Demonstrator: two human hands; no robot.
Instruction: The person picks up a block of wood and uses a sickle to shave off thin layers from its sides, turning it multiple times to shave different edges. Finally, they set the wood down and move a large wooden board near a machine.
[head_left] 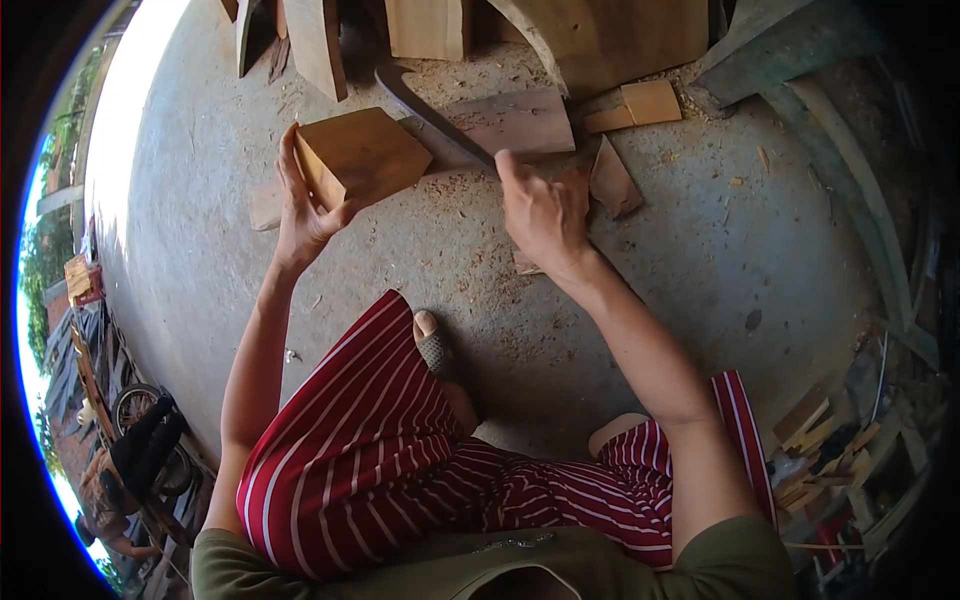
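My left hand (308, 215) grips the near left side of a thick wooden block (368, 155), fingers along its left edge and thumb near its lower corner. The block is tilted, with an angled right end. In my right hand (545, 212) is a billhook (435, 118), a long dark blade with a hooked tip. Its blade points up and left, beyond the block's right corner and apart from it. My fist hides the handle. Beneath the blade lies a flat wooden plank (515, 120) on the concrete floor.
Wood chips and sawdust litter the concrete floor (450, 260). A wedge-shaped offcut (613, 182) and a small wooden piece (652, 101) lie right of the plank. Large boards (625, 45) stand at the back. Scrap wood (815, 450) is piled at the right. A person (110, 500) is at the far left.
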